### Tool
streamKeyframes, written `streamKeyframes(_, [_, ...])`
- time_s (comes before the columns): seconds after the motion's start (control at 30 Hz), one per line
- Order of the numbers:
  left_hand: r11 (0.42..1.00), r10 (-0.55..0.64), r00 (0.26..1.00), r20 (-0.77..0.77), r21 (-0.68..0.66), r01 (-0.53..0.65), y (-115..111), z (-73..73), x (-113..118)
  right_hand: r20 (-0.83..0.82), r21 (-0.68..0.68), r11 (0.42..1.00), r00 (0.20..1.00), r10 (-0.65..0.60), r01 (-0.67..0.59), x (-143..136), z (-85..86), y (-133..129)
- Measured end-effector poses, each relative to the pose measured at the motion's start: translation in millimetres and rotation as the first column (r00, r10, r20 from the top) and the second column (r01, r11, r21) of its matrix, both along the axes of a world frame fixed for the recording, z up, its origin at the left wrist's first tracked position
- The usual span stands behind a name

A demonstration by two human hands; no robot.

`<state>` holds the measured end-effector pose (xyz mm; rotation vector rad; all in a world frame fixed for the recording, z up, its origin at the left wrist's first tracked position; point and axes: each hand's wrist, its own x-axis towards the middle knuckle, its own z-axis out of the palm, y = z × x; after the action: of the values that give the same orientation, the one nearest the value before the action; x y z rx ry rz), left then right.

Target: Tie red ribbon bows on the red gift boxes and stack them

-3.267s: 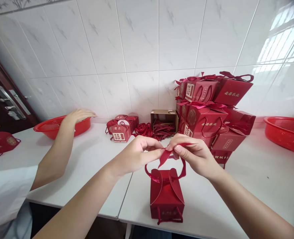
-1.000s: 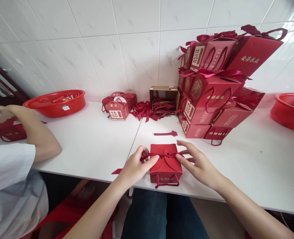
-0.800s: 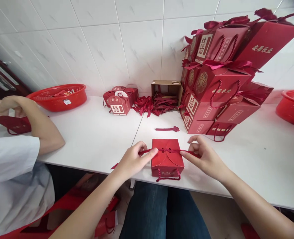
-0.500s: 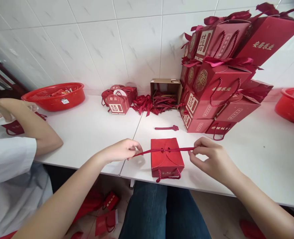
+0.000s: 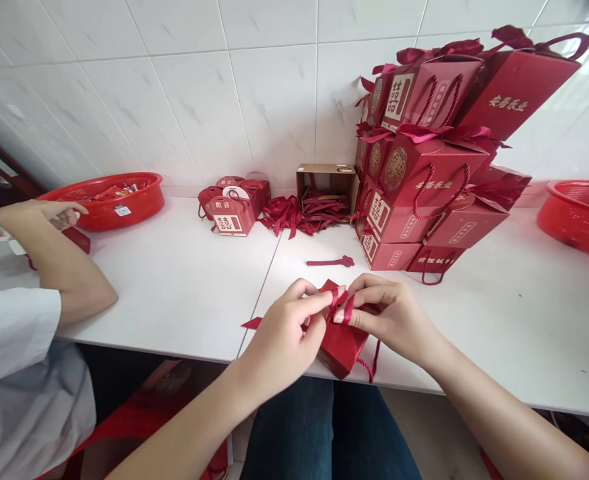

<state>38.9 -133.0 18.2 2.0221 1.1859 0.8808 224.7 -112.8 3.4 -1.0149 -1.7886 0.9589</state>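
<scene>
A small red gift box (image 5: 343, 350) with a twisted cord handle (image 5: 372, 368) sits at the table's front edge, turned at an angle. Over its top, my left hand (image 5: 297, 327) pinches a loop of dark red ribbon (image 5: 334, 298). Close beside it on the right, my right hand (image 5: 392, 313) pinches another part of the same ribbon between thumb and fingers. One pointed ribbon end sticks out to the left of my left hand. The knot on the lid is mostly hidden by my fingers. Behind the box lies a flat, dark red strip with a flower-shaped end (image 5: 330, 261).
Red gift boxes with bows (image 5: 434, 180) are stacked at the right rear. An open cardboard box (image 5: 327, 169) holds ribbons, with more ribbons (image 5: 280, 213) beside it. Small boxes (image 5: 233, 217) stand leftward. Red baskets (image 5: 139, 212) flank both sides. A co-worker's arm (image 5: 82, 273) rests at far left.
Both hands have come together over the box from holding the ribbon stretched out sideways. The ribbon is now bent into loops, and the box has turned. The co-worker's hand has shifted right.
</scene>
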Motion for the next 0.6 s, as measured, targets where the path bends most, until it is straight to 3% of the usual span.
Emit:
streamKeyframes(0.13, [0.978,0.021,0.990,-0.139,0.208,0.008,1.2,-15.1,0.9,0.100,-0.039,0.999,0.994,-0.032,0.036,-5.2,1.5,0.3])
streamKeyframes(0.27, [0.923,-0.078,0.995,-0.068,0.371,0.098,11.4,-25.7,-5.5,0.219,-0.041,0.999,0.975,-0.020,0.030,-9.9,11.0,-2.1])
streamKeyframes(0.4, [0.914,-0.151,0.987,-0.048,0.373,0.158,19.3,-26.0,-8.4,0.366,-0.029,0.997,0.929,-0.054,0.070,-14.7,20.0,-3.4])
streamKeyframes(0.6, [0.909,-0.110,0.994,-0.005,0.404,0.102,17.8,-23.3,-4.8,0.485,-0.009,1.000,0.875,-0.013,0.020,-13.4,24.8,-3.3])
